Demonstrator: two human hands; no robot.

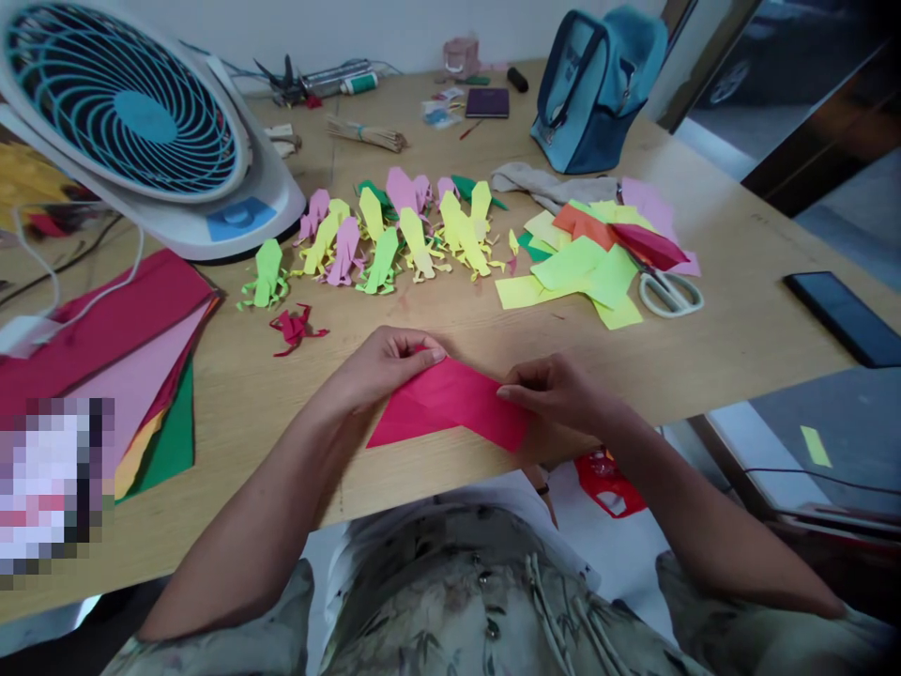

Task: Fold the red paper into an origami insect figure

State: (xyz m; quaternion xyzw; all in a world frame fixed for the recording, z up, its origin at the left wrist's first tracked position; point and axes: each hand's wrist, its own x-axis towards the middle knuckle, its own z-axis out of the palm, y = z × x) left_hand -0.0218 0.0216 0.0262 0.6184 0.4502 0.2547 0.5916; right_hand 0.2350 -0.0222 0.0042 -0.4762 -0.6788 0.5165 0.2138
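Observation:
A red sheet of paper [450,399], creased and partly raised, is between my hands near the table's front edge. My left hand [394,361] pinches its upper left edge between thumb and fingers. At the paper's right edge, my right hand [549,390] grips it with thumb and fingers closed. Beyond my hands, a dark red folded paper figure [296,329] lies at the left. Behind it stand several folded figures in green, yellow and pink, such as a yellow one [420,246].
A white fan [260,188] stands at the left behind stacked coloured paper [141,319]. Right of the figures lie coloured paper pieces [584,268] and white-handled scissors [672,296]. A phone [845,314] is at the right edge, a blue bag [598,94] at the back.

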